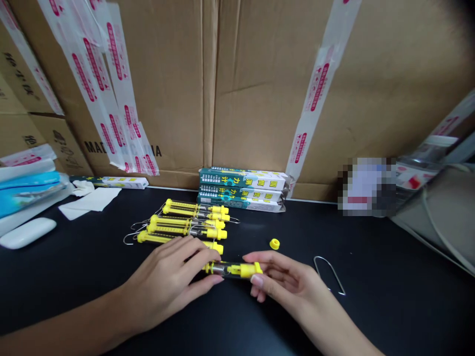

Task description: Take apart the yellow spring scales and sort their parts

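Note:
Both hands hold one yellow and clear spring scale (233,269) lying just above the black table (371,306). My left hand (174,282) is closed around its left part, fingers over the tube. My right hand (285,282) pinches its yellow right end between thumb and fingers. Just behind my left hand lies a row of several similar yellow spring scales (185,222) with wire hooks at their left ends. A small yellow cap (274,244) sits loose on the table beyond my right hand. A bent metal wire hook (330,274) lies to the right.
Stacked teal and white product boxes (243,190) stand at the back against large taped cardboard cartons (260,89). At far left are a white oval case (27,232), white paper (92,201) and blue packets (25,190). A grey tray edge (438,217) sits at right.

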### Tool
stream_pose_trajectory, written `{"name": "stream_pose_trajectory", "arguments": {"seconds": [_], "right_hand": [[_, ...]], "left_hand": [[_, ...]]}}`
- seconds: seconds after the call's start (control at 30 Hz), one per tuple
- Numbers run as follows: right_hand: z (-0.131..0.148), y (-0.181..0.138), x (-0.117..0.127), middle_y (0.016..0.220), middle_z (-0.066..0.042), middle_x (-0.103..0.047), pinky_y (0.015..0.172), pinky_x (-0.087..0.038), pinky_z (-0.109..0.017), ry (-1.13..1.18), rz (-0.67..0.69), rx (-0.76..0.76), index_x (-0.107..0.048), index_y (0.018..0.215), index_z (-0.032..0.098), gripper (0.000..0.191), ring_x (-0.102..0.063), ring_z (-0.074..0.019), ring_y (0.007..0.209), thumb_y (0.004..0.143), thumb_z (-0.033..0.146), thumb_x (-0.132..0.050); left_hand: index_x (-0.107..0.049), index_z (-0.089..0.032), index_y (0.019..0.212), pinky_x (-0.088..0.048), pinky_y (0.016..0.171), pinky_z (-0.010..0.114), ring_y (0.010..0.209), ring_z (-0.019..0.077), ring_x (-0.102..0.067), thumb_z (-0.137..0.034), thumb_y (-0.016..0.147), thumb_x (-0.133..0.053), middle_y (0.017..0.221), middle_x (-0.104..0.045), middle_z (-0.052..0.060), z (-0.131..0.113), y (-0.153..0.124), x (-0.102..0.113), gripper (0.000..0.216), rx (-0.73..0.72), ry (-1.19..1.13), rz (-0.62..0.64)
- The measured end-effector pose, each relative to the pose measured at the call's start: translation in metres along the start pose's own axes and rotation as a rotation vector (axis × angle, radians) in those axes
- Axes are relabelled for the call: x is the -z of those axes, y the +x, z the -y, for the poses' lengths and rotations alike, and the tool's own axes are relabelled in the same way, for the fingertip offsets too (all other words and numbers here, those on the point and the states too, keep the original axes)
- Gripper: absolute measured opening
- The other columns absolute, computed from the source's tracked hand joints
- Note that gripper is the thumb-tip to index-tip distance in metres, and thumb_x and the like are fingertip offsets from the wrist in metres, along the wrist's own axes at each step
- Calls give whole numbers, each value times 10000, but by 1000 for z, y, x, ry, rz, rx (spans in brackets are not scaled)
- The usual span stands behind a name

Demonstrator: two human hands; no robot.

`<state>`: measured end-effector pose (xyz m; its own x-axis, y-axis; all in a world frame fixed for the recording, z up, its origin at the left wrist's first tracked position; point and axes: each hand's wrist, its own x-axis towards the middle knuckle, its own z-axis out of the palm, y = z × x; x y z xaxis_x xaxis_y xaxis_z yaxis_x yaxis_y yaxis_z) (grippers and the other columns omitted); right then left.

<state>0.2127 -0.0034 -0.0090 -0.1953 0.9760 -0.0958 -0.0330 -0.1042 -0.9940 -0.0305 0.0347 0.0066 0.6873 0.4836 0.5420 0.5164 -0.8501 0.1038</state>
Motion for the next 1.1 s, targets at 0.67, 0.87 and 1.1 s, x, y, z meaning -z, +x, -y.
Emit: {"name": "stream_pose_trajectory", "arguments": {"seconds": [0.67, 0.87, 1.1], "right_hand": [[-2, -1, 9, 988, -12, -712, 849, -544, -222, -2, -82, 97, -732, 964, 254, 244, -670, -155, 924, 790, 404, -815], [4, -3, 14, 1042, -4, -676, 880, -521, -193, -35, -93, 131, -690, 1032, 259, 194, -645, -140, 977, 879, 362, -750], [9, -4, 14, 1127, -42, -711, 968, -527, -260, 53, -100, 124, -669, 1016, 238, 227, -684, -180, 1067, 863, 369, -772]], "left_hand": [[-655, -248, 958, -391, 521, 294, 498, 136, -615, -501, 1066, -305, 727, -688, -42, -1, -4, -3, 445, 192, 70, 107], [-621, -256, 1017, -412, 565, 281, 538, 133, -617, -455, 1067, -349, 790, -700, -55, -1, -4, -4, 341, 230, 46, 70], [-585, -244, 1073, -465, 625, 305, 675, 182, -695, -394, 1081, -324, 876, -724, -23, 1, -6, -2, 302, 183, 108, 24]]}}
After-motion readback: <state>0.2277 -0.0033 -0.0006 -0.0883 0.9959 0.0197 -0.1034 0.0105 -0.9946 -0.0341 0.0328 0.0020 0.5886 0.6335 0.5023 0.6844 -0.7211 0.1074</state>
